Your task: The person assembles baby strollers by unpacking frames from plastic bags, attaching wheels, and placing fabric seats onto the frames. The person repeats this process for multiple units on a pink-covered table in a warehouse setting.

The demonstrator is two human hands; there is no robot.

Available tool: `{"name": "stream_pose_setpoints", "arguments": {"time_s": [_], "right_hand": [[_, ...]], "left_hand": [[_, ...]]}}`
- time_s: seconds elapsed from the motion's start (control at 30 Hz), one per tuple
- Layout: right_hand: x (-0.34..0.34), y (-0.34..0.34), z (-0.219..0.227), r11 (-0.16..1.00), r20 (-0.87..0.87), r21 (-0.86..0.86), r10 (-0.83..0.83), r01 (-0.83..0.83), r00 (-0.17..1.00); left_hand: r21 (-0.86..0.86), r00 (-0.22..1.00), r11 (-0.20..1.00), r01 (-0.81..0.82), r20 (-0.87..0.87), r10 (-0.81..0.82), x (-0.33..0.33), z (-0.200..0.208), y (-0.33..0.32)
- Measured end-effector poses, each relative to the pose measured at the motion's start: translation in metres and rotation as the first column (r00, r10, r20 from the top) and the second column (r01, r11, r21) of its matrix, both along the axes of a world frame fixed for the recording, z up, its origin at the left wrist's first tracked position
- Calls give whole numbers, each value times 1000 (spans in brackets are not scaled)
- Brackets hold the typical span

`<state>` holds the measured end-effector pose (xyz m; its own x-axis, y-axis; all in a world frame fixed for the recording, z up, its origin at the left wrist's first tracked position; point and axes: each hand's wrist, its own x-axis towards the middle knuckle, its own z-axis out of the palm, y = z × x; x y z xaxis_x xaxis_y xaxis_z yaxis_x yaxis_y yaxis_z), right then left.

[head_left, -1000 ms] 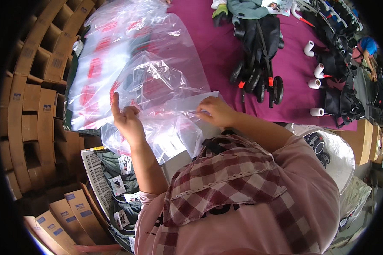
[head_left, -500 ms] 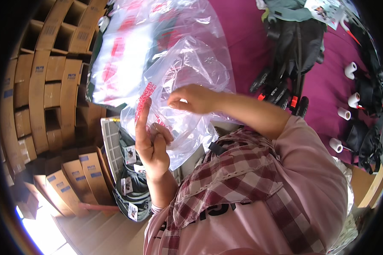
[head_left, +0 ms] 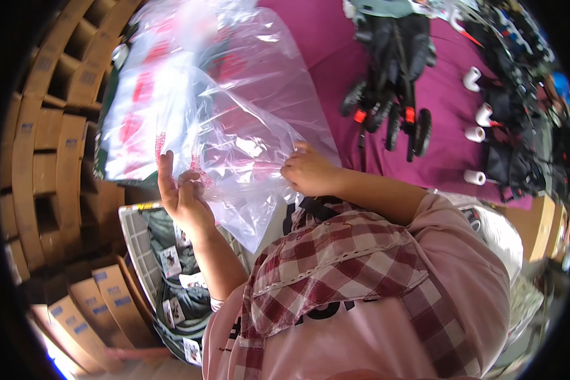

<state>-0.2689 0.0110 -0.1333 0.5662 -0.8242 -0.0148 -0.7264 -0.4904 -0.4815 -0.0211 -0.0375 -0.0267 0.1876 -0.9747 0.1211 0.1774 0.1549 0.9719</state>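
Note:
A large clear plastic bag (head_left: pixel 266 82) with red print lies over a stack of similar bags at the table's near left. My left hand (head_left: pixel 187 202) grips the bag's near edge at its left, thumb and curled fingers closed on the film, the index finger pointing away from me. My right hand (head_left: pixel 311 171) pinches the same edge further right. Between the hands the film is stretched and creased, and a loose flap hangs below toward my checked apron. To the right, a folded black stroller (head_left: pixel 396 69) lies with its wheels toward me.
A magenta cloth (head_left: pixel 449 136) covers the table. Several black frames with white rolled pieces (head_left: pixel 475 178) line its right side. Brown cartons (head_left: pixel 44 171) are stacked at the left. Below my left arm stands a white crate (head_left: pixel 136 237) with grey fabric items and picture cards.
My right hand has moved from above the bag to its near edge and taken hold there. The film is now spread wider between my hands. The whole view has shifted.

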Motion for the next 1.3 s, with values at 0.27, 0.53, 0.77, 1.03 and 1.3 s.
{"name": "stream_pose_setpoints", "arguments": {"time_s": [0.27, 0.53, 0.77, 1.03, 1.3], "right_hand": [[-81, 89, -63, 869, 228, 40, -489, 494, 842], [-197, 150, -7, 691, 176, 431, -696, 581, 697], [-317, 101, 47, 762, 395, 420, -643, 493, 656], [-466, -36, -17, 741, 558, 482, -671, 468, 488], [-618, -155, -31, 687, 709, 12, -518, 727, 478]], "left_hand": [[227, 934, 908, 351, -23, -356, -86, -18, -39], [281, 784, 736, 616, -132, -606, -197, -38, -53], [290, 849, 816, 500, 21, -528, -312, 2, -80], [395, 933, 894, 210, 192, -304, -443, -22, -191], [188, 924, 933, 306, 179, -339, -554, 1, -247]]}}
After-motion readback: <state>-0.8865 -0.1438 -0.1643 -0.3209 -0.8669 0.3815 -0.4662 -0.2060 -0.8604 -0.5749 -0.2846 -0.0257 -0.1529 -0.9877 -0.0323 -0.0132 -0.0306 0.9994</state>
